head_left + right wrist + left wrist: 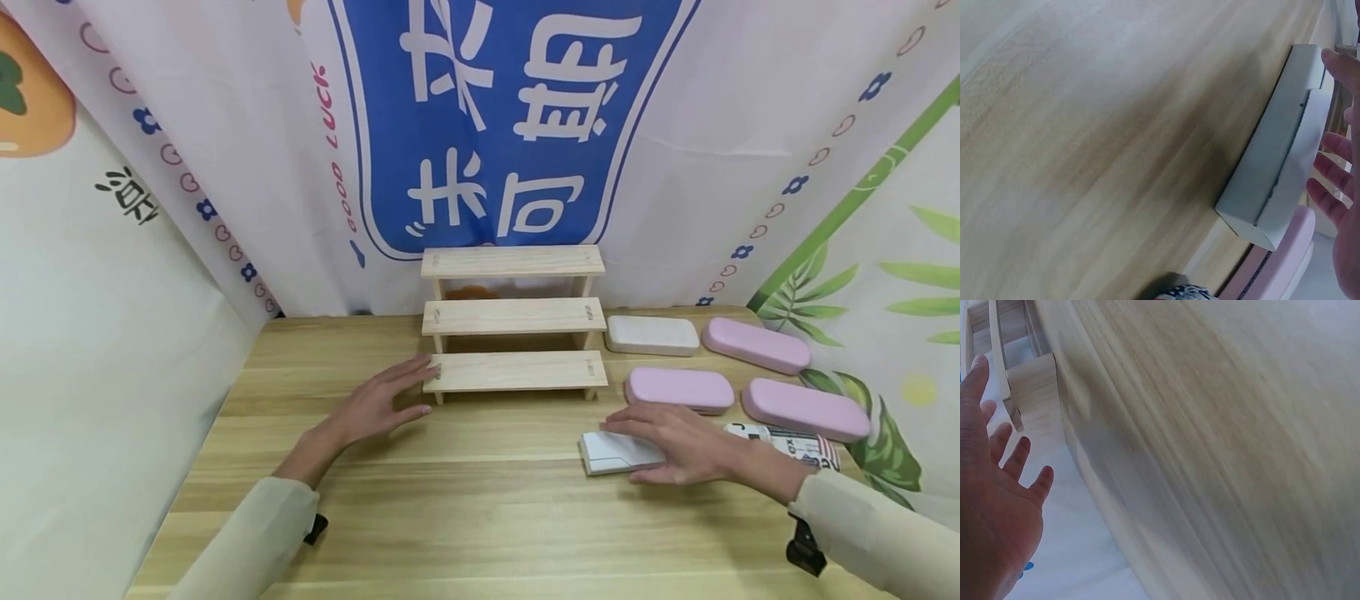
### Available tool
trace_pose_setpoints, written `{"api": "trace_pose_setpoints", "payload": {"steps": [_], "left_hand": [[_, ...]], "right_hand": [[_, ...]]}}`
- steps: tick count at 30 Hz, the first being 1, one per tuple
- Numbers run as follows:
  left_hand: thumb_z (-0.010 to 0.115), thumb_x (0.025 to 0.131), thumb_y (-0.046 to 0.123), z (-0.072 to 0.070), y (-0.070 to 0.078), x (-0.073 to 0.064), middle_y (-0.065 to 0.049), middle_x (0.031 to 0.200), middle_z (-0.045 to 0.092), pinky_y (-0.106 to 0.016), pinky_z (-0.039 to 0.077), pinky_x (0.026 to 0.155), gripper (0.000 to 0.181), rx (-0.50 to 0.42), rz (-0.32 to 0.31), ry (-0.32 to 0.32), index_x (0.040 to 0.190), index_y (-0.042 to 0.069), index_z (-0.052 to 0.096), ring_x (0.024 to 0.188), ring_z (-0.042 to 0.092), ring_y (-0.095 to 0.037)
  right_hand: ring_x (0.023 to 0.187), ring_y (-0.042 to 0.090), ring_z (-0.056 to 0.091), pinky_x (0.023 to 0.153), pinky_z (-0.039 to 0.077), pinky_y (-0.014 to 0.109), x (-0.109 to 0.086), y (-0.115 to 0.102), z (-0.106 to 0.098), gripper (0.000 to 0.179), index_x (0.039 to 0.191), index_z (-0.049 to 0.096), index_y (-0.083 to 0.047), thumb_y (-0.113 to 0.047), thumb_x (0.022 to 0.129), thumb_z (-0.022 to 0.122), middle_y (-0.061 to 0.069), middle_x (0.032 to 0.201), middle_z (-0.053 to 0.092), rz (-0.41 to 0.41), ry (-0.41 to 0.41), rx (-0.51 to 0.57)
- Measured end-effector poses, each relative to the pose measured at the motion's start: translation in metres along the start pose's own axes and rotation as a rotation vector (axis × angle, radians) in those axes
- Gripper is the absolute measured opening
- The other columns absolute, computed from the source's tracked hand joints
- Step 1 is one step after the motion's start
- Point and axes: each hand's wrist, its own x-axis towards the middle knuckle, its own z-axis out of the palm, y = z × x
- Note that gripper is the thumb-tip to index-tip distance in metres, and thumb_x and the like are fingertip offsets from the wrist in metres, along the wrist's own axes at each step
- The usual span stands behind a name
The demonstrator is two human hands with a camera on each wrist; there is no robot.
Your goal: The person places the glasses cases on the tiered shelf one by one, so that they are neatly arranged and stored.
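A three-tier wooden stand point(517, 371) rises at the back middle of the table. My left hand point(375, 407) is at the left end of its lowest tier, fingers spread; in the left wrist view this hand point(1000, 500) shows extended fingers near the stand's end. My right hand point(678, 446) hovers at a white case point(617, 452), partly covering its right end. In the right wrist view, the white case point(1272, 156) lies on the tabletop with a seam along its side, and the right hand's loosely bent fingers point(1332, 181) are beside it, not wrapped round it.
Right of the stand lie a speckled white case point(652, 335) and three pink cases, one point(678, 389) just behind my right hand. A lettered, patterned item point(787, 443) is partly hidden by my right forearm. A printed curtain point(285, 167) hangs behind the table point(465, 517).
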Motion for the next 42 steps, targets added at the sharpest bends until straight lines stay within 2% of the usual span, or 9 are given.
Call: {"api": "trace_pose_setpoints", "payload": {"steps": [10, 17, 29, 37, 42], "left_hand": [[0.078, 0.099, 0.025, 0.007, -0.002, 0.007, -0.017, 0.166, 0.042, -0.064, 0.041, 0.119, 0.062, -0.055, -0.018, 0.040, 0.155, 0.012, 0.054, 0.150, 0.044, -0.042], [0.077, 0.100, 0.025, 0.009, -0.006, 0.011, -0.010, 0.166, 0.044, -0.057, 0.042, 0.120, 0.056, -0.097, -0.023, 0.062, 0.151, 0.011, 0.059, 0.149, 0.045, -0.037], [0.078, 0.098, 0.014, 0.013, -0.008, 0.020, -0.014, 0.158, 0.052, -0.053, 0.048, 0.115, 0.044, -0.113, 0.017, 0.137, 0.140, 0.005, 0.068, 0.141, 0.054, -0.038], [0.078, 0.097, 0.013, 0.012, -0.007, 0.021, -0.014, 0.154, 0.056, -0.052, 0.051, 0.113, 0.039, -0.118, -0.001, 0.136, 0.135, 0.005, 0.071, 0.138, 0.057, -0.037], [0.078, 0.098, 0.014, 0.012, -0.006, 0.021, -0.012, 0.156, 0.054, -0.052, 0.050, 0.114, 0.039, -0.126, -0.021, 0.127, 0.136, 0.007, 0.071, 0.140, 0.056, -0.037]], "right_hand": [[0.113, 0.026, 0.070, 0.089, 0.064, 0.048, -0.002, 0.004, 0.008, 0.064, 0.131, 0.072, -0.008, -0.041, 0.079, 0.092, 0.007, 0.128, 0.073, -0.007, 0.077, 0.068], [0.111, 0.024, 0.071, 0.089, 0.064, 0.046, -0.003, 0.003, 0.011, 0.061, 0.129, 0.073, -0.011, -0.038, 0.078, 0.094, 0.003, 0.127, 0.073, 0.028, 0.078, 0.102], [0.108, 0.024, 0.072, 0.088, 0.064, 0.047, -0.007, 0.005, 0.015, 0.064, 0.128, 0.073, -0.012, -0.030, 0.072, 0.097, 0.003, 0.124, 0.074, 0.043, 0.099, 0.125], [0.106, 0.022, 0.072, 0.085, 0.065, 0.044, -0.012, 0.011, 0.019, 0.065, 0.129, 0.073, -0.010, -0.025, 0.070, 0.098, 0.003, 0.121, 0.075, 0.053, 0.117, 0.145], [0.108, 0.021, 0.072, 0.088, 0.064, 0.039, -0.014, 0.011, 0.020, 0.068, 0.131, 0.073, -0.011, -0.025, 0.069, 0.098, 0.002, 0.124, 0.075, 0.057, 0.110, 0.151]]}}
